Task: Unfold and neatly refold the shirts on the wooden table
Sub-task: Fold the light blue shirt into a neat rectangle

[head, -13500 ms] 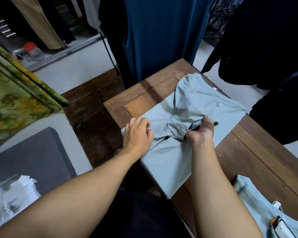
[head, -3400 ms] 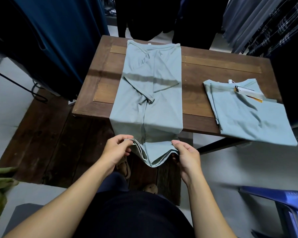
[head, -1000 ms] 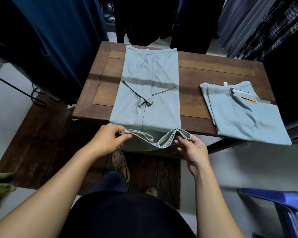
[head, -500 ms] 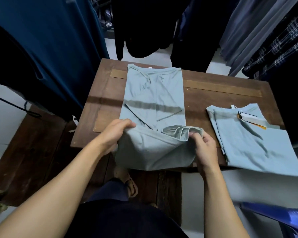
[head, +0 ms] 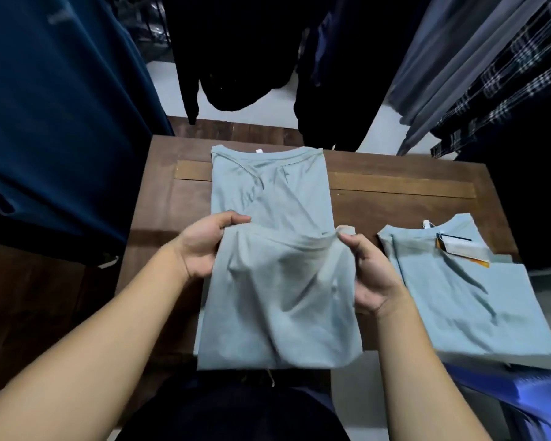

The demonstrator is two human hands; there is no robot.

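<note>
Head view, looking down on a wooden table [head: 395, 192] ringed by hanging clothes. Pale grey-green shirt [head: 277, 307] lies lengthwise on the left half of the table, collar at the far edge with a small white neck label [head: 259, 150] showing; its sides are folded in to form a narrow strip. The lower part of this shirt is doubled back toward the collar, and the raised hem edge stretches between the two hands above the middle of the strip, while the fold at the bottom overhangs the near table edge. Left hand [head: 204, 246] grips the left corner of the hem, thumb on top and fingers curled beneath the cloth. Right hand [head: 372, 275] pinches the right corner between thumb and fingertips, the remaining fingers curled behind the fabric. The cloth between the hands is slack and creased, and slightly blurred. Second shirt [head: 468, 300] of the same colour lies folded flat on the right half of the table, well apart from the first, with a paper tag [head: 462, 249] at its collar; its near edge overhangs the table. Blue chair [head: 522, 393] shows at lower right. Dark blue garment [head: 54, 122] hangs at left, black garments [head: 236, 58] behind the table, and a plaid garment [head: 506, 81] at upper right.
</note>
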